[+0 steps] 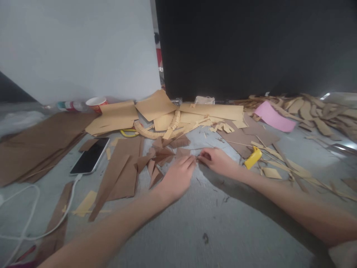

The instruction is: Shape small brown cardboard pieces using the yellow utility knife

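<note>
Brown, pointed, folded sheet-material pieces [163, 153] lay loosely heaped on the grey tabletop [237, 227], just beyond the left hand [180, 175]. Its fingers were bent close together; the right hand's fingers [205, 153] were curled. Whether either pinched anything could not be determined.

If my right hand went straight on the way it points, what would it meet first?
Probably your left hand, close ahead of your right hand, though depth there is hard to judge.
</note>
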